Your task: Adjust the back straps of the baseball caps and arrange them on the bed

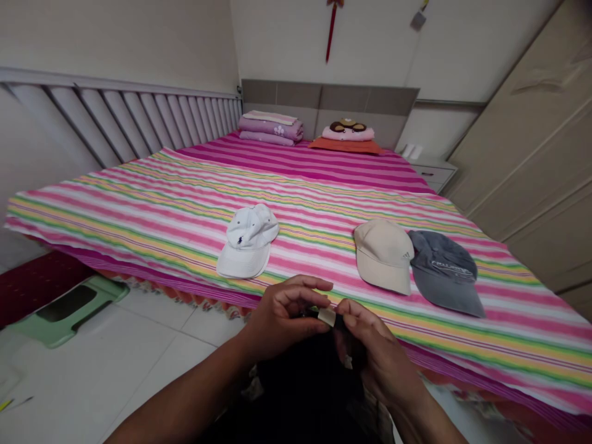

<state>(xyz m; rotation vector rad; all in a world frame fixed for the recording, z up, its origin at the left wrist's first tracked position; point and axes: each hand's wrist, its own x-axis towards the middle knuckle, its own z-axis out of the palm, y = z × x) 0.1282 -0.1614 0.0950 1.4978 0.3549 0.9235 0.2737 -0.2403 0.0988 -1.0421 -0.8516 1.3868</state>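
1. The left hand point(282, 314) and right hand point(374, 351) can go forward over the striped sheet point(314, 234), between the white cap point(247, 240) and the tan cap point(383, 256).
2. The tan cap touches the gray cap point(444, 271), so no hand can pass between them.

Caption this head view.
Left hand and right hand pinch a beige tab on dark fabric near three caps on a striped bed.

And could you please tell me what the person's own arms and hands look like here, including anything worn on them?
The left forearm and right forearm are bare, with no sleeve showing along them. The left hand and right hand wear no gloves, and no ring, watch or bracelet shows on either.
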